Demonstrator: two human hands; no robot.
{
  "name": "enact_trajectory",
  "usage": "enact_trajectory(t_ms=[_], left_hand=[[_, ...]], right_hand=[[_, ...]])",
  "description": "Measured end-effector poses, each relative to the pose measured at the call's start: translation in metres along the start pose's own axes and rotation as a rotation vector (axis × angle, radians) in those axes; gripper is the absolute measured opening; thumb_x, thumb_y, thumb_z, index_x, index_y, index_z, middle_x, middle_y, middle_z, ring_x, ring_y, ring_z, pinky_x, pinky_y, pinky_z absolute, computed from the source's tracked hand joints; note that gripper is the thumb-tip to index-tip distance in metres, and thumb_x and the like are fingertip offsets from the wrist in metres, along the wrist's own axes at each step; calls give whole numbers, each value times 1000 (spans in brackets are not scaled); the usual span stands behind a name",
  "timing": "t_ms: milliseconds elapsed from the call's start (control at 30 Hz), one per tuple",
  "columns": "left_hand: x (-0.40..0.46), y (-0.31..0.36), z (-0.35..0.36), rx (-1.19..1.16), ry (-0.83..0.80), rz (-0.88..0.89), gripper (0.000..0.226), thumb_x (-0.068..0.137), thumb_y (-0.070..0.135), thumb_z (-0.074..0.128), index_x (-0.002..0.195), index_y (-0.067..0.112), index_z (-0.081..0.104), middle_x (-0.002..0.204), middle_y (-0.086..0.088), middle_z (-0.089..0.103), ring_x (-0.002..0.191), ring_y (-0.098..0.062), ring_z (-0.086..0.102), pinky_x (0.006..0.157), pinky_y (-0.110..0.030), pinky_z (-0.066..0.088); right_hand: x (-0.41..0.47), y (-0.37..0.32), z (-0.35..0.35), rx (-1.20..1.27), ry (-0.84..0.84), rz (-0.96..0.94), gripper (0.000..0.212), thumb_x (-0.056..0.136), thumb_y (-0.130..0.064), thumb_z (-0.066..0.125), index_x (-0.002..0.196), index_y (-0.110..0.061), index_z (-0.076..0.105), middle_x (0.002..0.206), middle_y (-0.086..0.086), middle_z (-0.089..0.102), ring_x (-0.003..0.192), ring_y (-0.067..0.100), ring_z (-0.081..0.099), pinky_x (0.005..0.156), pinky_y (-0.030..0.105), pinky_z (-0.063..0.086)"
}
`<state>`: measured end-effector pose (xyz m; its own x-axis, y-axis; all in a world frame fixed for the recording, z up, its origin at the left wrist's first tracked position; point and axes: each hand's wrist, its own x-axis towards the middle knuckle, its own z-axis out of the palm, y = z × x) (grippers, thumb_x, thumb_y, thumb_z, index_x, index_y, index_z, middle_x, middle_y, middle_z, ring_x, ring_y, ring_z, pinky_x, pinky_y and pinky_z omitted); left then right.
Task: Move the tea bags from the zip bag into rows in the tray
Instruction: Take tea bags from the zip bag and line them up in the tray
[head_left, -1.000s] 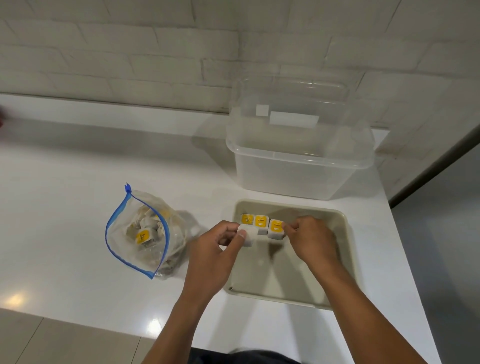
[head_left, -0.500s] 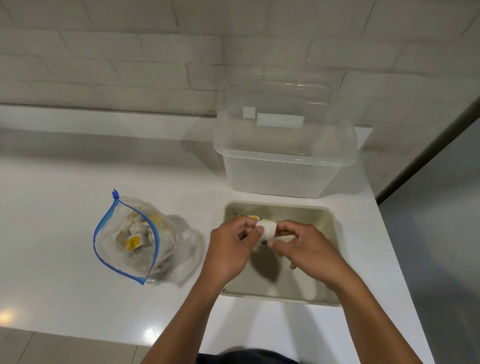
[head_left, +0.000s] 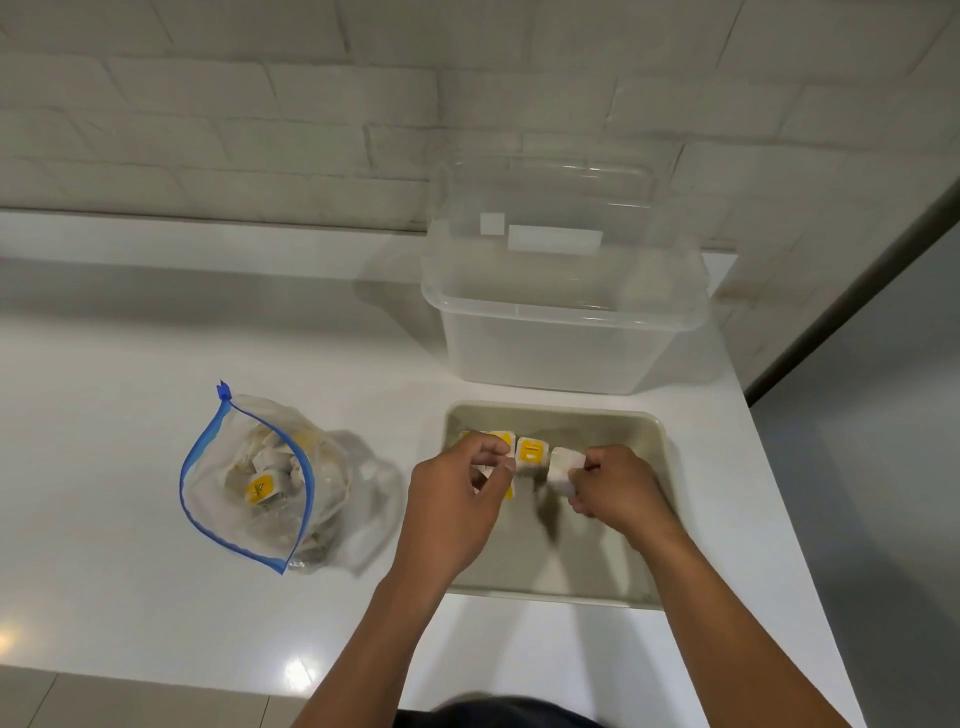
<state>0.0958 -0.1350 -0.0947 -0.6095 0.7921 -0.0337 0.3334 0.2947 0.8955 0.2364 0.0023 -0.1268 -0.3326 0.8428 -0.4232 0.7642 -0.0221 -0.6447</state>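
Glossy white smooth table (head_left: 130, 519); crinkled clear plastic zip bag with blue seal (head_left: 249, 483); matt beige plastic tray (head_left: 597, 592); translucent smooth plastic storage box (head_left: 561, 338); white paper-wrapped tea bags with yellow labels (head_left: 531, 454); matt white-painted brick wall (head_left: 260, 104).

Zip bag (head_left: 249, 483) left of tray (head_left: 655, 525); clear bin (head_left: 563, 332) behind tray; all on counter (head_left: 130, 374).

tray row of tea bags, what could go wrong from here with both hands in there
1. The right hand pinches a white tea bag tilted beside the yellow-labelled tea bag; setting it down could knock the short row crooked.
2. The left hand covers the row's left end, so a nudge there might go unseen.
3. The zip bag stands open and slumped; it may tip when reached into.
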Motion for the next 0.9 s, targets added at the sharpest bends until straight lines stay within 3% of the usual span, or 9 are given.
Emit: enact_trajectory(t_ms=[100,167,267,400,500,633,767,900], left_hand=[[-3,0,-1,20,-23,27,4,92,27,69,95,30,71,86,27,69,68,-7,65,72,-25,54],[-4,-2,0,-1,-38,20,5,92,25,69,92,30,70,85,26,70,69,-9,66,71,-28,55],[-4,-1,-2,-32,-30,15,7,92,23,70,91,30,71,83,25,70,70,-8,66,70,-24,54],[-3,0,-8,-63,30,13,11,92,20,70,90,30,72,82,26,69,70,-1,63,64,-14,49],[-2,0,-11,-63,56,16,12,92,19,70,90,31,72,82,24,70,71,-2,63,62,-12,47],[-1,-2,-11,-67,60,11,13,92,20,70,89,33,72,83,21,71,71,-5,64,61,-18,50],[-2,-2,-12,-63,63,16,12,92,21,70,89,32,71,82,21,71,71,-4,64,62,-20,50],[-3,-3,-12,-63,57,10,11,92,22,70,89,32,72,83,20,71,72,-5,64,62,-20,51]], right_hand=[[10,1,8,-149,39,-11,13,83,-11,56,81,-6,68,86,13,74,87,32,71,74,32,55],[12,0,11,-205,69,-13,14,84,-9,57,87,-10,71,93,12,75,93,31,69,68,25,46],[14,-1,13,-212,98,-11,15,83,-7,56,73,-13,65,81,11,74,84,32,70,67,25,51],[22,6,16,-145,93,-26,19,79,-11,54,64,-16,64,66,9,70,66,32,71,66,41,61],[17,2,15,-156,141,-64,22,86,-16,60,65,-20,63,69,8,70,71,31,71,66,34,58],[12,-4,14,-226,213,-73,10,90,-20,65,94,-18,74,94,8,74,94,31,68,68,24,40],[15,0,14,-236,210,-38,12,86,-12,61,83,-14,72,85,10,73,84,32,67,64,23,42],[18,3,15,-270,197,-27,13,88,-18,61,85,-13,73,88,10,73,85,32,67,65,25,44]])
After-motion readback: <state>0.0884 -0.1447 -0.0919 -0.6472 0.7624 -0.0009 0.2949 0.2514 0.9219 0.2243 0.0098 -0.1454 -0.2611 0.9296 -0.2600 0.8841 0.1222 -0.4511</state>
